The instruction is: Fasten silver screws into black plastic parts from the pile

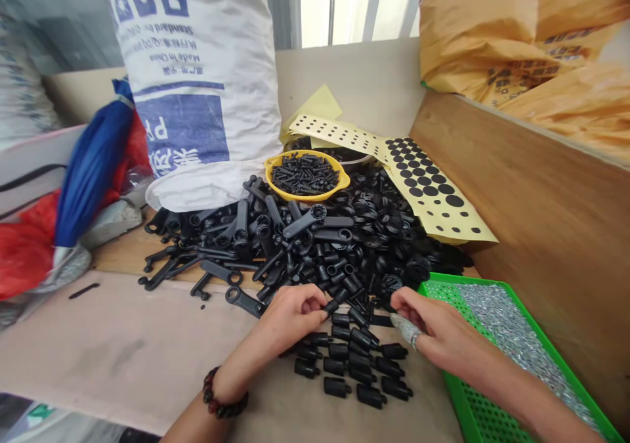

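My left hand (298,308) is closed, thumb and forefinger pinching a small black plastic cylinder (331,306) at the front edge of the heap. Farther right, my right hand (423,325) has its fingers curled together beside the heap; whatever they pinch is hidden. Silvery wrapping covers its thumb. Between and below my hands, several black cylinders with narrow tips (337,386) lie on their sides in loose rows. Just beyond is a heap of loose black cylinders (339,269), with thin black screw-like pieces (361,298) at its near side.
Black crank-shaped arms (241,223) and round black parts (384,213) are piled behind. A yellow bowl (268,179) holds dark screw-like pieces. On the right stand a green tray (455,390) of small metal pieces and a wooden board (531,193). A white sack (207,56) rises behind, near sticker sheets (438,216).
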`<state>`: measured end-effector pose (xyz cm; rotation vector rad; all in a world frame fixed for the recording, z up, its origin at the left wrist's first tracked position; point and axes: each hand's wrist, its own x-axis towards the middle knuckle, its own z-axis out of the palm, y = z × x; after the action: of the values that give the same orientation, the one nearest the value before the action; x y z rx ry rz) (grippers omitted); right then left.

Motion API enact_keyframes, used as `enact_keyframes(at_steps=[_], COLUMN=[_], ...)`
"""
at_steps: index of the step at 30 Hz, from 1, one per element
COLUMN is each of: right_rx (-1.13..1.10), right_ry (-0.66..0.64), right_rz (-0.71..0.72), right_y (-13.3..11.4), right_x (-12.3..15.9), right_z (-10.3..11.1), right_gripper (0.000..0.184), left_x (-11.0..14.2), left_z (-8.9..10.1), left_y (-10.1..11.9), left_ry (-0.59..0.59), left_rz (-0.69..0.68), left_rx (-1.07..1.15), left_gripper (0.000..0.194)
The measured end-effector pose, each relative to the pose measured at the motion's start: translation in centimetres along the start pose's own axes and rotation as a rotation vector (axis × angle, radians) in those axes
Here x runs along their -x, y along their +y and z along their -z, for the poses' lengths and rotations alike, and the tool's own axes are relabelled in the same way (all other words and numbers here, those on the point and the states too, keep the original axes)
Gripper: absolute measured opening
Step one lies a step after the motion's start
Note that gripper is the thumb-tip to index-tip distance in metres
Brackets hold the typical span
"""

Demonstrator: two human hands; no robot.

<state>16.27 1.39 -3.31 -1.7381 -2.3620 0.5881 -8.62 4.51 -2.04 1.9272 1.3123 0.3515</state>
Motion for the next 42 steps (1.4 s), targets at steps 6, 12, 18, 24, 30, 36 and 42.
enact_keyframes(at_steps=[6,12,18,24,30,36,42], right_rx=[-0.726,-0.777,-0.631,-0.624,-0.671,-0.458,-0.229], right_ry=[0.257,0.494,0.662,0.710,0.711,0.559,0.460], right_rz=[0.088,0.267,0.394,0.412,0.388,0.369,0.404], right_y=[-1.3,-3.7,-4.6,-4.2,-4.3,-2.9,-2.2], right_x=[1.2,2.8,2.4,2.6,2.7,3.6,4.2], right_z=[-0.4,0.2,-0.7,-0.7,-1.3,-1.1,0.0], right_gripper=[0.019,0.013,0.020,0.021,0.021,0.029,0.020], left_x=[0.6,0.8,1.1,1.6,1.8,1.8,1.9], left_z=[-1.5,-3.3,-5.1,-6.3,-7.0,-6.6,-6.0], left_y=[1.7,3.9,5.2,5.1,5.4,4.8,4.6], left_ry=[-0.010,0.049,0.067,-0.113,-0.243,-0.158,-0.112], left_rz=[0.160,0.263,0.256,0.266,0.227,0.226,0.215], left_rx=[1.020,1.502,1.677,1.694,1.782,1.756,1.585], left_gripper=[0.030,0.037,0.038,0.032,0.037,0.033,0.036])
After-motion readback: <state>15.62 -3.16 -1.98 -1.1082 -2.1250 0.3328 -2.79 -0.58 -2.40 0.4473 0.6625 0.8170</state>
